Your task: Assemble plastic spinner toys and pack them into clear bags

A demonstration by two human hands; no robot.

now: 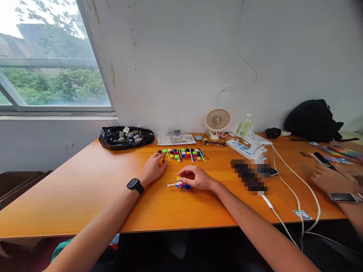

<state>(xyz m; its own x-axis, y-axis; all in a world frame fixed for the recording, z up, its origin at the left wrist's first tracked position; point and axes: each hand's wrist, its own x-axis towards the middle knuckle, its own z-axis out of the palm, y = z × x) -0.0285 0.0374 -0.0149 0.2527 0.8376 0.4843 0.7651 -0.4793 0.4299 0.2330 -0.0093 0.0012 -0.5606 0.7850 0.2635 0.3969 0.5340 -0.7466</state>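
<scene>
My left hand (pixel 152 169) rests near the middle of the table, fingers together around a slim black plastic piece (pixel 163 160). To its right, my right hand (pixel 200 177) curves down with thumb and forefinger close together at a small yellow round piece (pixel 178 178). Just below these fingertips lies a small toy-like assembly (pixel 179 185) with a white stick pointing left and blue and white parts. Beyond both hands, several colourful discs and sticks (pixel 184 154) lie in a spread in green, blue, red, yellow, white and black.
A black plastic bag (pixel 106 141) with crumpled items sits at the back left. Behind the pieces are a clear packet (pixel 177 139), glasses (pixel 210 143) and a fan (pixel 217 121). A power strip (pixel 244 149) and white cables (pixel 295 166) lie right; another person's hand (pixel 334 179) is at far right.
</scene>
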